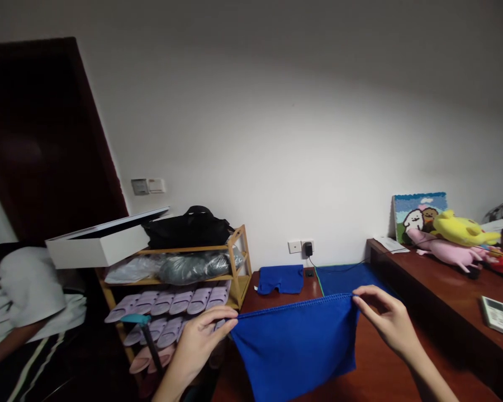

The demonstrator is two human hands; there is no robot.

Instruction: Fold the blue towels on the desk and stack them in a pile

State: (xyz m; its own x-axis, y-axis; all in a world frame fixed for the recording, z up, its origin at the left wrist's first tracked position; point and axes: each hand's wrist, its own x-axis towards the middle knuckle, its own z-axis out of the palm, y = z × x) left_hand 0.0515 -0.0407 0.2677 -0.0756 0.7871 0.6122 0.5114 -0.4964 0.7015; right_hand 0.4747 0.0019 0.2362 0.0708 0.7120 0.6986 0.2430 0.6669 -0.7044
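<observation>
Item: blue cloth point(295, 349). Hangs by seamed upper edge above red-brown table point(381, 371). In left hand point(201, 338): one upper corner, pinched between thumb and fingers. In right hand point(388, 318): opposite upper corner, likewise pinched. Near wall: second blue cloth point(280, 278), lying down. At left: wooden rack point(243, 287), with lilac slippers point(181, 301).

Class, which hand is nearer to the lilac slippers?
Left. The left hand shows beside the lilac slippers; the right hand is farther right, across the blue cloth.
</observation>
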